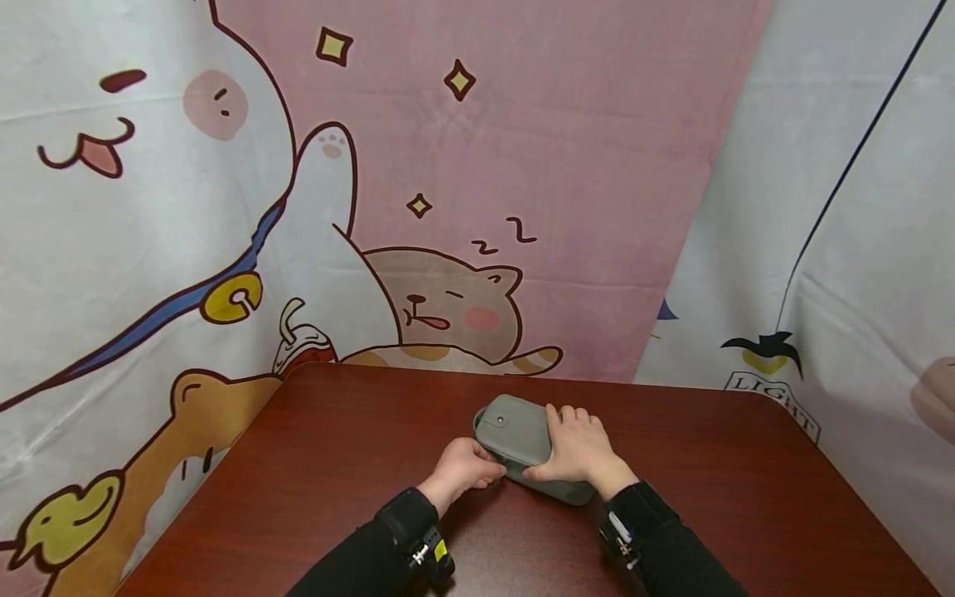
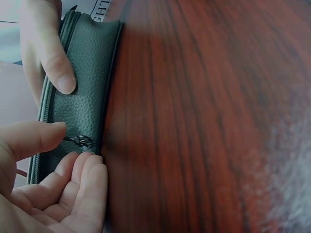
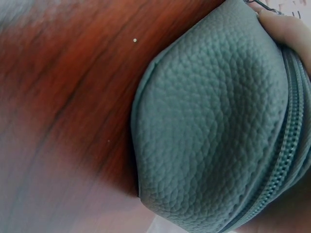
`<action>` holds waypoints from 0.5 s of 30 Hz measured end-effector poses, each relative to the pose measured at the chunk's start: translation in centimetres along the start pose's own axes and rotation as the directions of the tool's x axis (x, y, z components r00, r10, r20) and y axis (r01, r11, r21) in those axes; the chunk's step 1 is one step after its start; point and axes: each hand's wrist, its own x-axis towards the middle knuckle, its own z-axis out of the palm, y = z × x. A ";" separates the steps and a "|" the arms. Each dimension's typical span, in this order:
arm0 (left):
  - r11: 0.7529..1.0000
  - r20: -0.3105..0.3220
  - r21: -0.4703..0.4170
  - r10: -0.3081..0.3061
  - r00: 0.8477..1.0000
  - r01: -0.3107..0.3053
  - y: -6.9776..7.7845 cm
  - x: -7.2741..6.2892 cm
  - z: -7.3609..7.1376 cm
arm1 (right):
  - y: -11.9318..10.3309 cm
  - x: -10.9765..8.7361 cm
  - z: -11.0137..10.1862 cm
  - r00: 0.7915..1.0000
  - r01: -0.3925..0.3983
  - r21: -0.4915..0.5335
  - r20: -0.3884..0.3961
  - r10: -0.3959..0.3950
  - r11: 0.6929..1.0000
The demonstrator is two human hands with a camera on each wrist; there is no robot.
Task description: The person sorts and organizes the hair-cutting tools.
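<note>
A grey-green zippered pouch (image 1: 515,427) of pebbled leather lies on the table, a small snap button on its top. My right hand (image 1: 582,448) grips it, palm and fingers over the top; in the left wrist view that thumb presses the near side. At the pouch's left end, my left hand (image 1: 464,468) pinches the metal zipper pull (image 2: 81,141) with thumb and curled fingers. The zipper (image 3: 286,155) runs along the upper edge and looks closed where the right wrist view shows it. The pouch's far side is hidden.
The dark red-brown wooden table (image 1: 358,439) extends around the pouch on all sides. Behind it hangs a cloth backdrop (image 1: 582,166) with cartoon animals, reaching down to the table's back edge.
</note>
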 end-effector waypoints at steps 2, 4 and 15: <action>1.000 -0.002 0.002 0.004 1.000 -0.004 -0.1 0.1 0.1 | 0.0 0.0 0.0 1.000 0.000 -0.001 -0.002 0.000 1.000; 1.000 -0.009 0.009 0.009 1.000 -0.009 -0.1 0.1 0.2 | 0.1 0.0 0.0 1.000 0.000 -0.001 -0.004 0.000 1.000; 0.999 -0.047 0.035 0.016 0.999 -0.015 0.0 0.1 0.4 | 0.1 0.0 0.0 1.000 0.002 0.014 -0.002 -0.002 1.000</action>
